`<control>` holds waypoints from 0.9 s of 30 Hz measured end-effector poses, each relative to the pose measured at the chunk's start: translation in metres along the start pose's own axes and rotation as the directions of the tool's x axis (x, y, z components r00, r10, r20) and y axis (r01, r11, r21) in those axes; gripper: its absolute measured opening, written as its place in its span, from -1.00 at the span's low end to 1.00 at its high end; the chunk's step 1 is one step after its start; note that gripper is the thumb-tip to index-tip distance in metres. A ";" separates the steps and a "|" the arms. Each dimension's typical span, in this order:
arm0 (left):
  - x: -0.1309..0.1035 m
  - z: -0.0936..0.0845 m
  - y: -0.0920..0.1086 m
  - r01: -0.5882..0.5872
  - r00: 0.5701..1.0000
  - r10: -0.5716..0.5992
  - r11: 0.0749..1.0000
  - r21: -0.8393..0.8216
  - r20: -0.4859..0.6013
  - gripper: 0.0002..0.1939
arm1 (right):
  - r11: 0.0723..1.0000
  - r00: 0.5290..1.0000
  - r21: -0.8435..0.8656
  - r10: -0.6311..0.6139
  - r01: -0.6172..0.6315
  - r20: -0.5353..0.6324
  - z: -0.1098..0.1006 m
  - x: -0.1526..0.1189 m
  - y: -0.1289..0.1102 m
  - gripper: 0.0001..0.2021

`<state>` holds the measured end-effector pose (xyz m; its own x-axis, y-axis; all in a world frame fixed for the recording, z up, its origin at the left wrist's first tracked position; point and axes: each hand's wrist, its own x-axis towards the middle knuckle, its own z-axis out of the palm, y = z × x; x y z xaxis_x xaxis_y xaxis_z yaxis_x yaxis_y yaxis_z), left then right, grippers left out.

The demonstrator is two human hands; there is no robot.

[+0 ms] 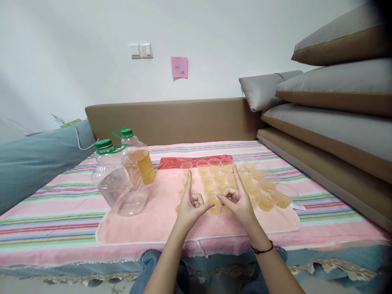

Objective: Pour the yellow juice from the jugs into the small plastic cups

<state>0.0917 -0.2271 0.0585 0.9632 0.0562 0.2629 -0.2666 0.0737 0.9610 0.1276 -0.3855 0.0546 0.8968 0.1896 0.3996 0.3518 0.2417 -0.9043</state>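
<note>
My left hand (pixel 192 203) is raised with index finger and thumb stretched out and the other fingers curled; nothing is in it. Mirroring that pose, my right hand (pixel 238 201) is also without anything in it, and the thumb tips come close together. Behind and beside my hands stand rows of clear plastic cups (pixel 266 201) holding pale yellow liquid, partly hidden by my hands. They rest on a pink mat (pixel 122 232). To the left are two big clear jugs with green caps: the nearer jug (pixel 118 190) looks empty, the farther jug (pixel 146 166) contains yellow liquid.
Behind the cups lies a red plastic sheet (pixel 174 163). A striped cloth (pixel 61 210) covers the surface under the mat. Stacked grey-brown cushions (pixel 333 118) rise at the right, a brown backrest (pixel 171 122) at the back, and a blue cushion (pixel 45 155) at the left.
</note>
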 end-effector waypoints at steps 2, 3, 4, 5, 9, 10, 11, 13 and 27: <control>0.000 0.000 -0.001 -0.004 1.000 0.004 1.000 0.002 -0.006 0.34 | 1.000 1.000 0.001 0.002 -0.002 0.001 0.001 0.000 0.000 0.01; 0.000 0.000 -0.001 -0.006 1.000 0.006 1.000 0.003 -0.009 0.33 | 1.000 1.000 0.002 0.003 -0.003 0.000 0.001 0.000 0.000 0.01; 0.000 0.000 -0.001 -0.007 1.000 0.007 1.000 0.003 -0.012 0.33 | 1.000 1.000 0.002 0.003 -0.003 -0.002 0.001 0.000 0.000 0.01; -0.001 0.000 -0.001 -0.007 1.000 0.007 1.000 0.002 -0.016 0.33 | 1.000 1.000 0.001 0.003 -0.003 -0.004 0.002 0.000 -0.001 0.00; -0.002 -0.001 0.002 -0.008 0.999 0.008 1.000 0.000 -0.031 0.32 | 1.000 1.000 -0.006 0.003 -0.003 -0.003 0.004 0.000 -0.004 -0.03; -0.002 -0.001 0.002 -0.008 0.999 0.008 1.000 0.001 -0.033 0.32 | 1.000 1.000 -0.012 0.003 -0.003 -0.003 0.005 0.000 -0.004 -0.04; -0.002 -0.001 0.003 -0.008 0.999 0.008 1.000 0.003 -0.034 0.31 | 1.000 1.000 -0.019 0.003 -0.003 -0.003 0.005 0.000 -0.005 -0.04; -0.003 -0.002 0.004 -0.012 0.999 0.012 1.000 0.007 -0.038 0.30 | 0.999 1.000 -0.035 0.003 -0.003 -0.004 0.006 -0.001 -0.006 -0.05; -0.004 -0.006 0.008 -0.005 0.999 0.003 0.999 -0.036 -0.039 0.32 | 0.997 1.000 -0.071 -0.004 0.004 0.000 0.007 -0.004 -0.003 -0.02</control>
<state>0.0851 -0.2210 0.0647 0.9602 0.0952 0.2624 -0.2721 0.1090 0.9561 0.1216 -0.3805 0.0564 0.8956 0.1884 0.4031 0.3734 0.1744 -0.9111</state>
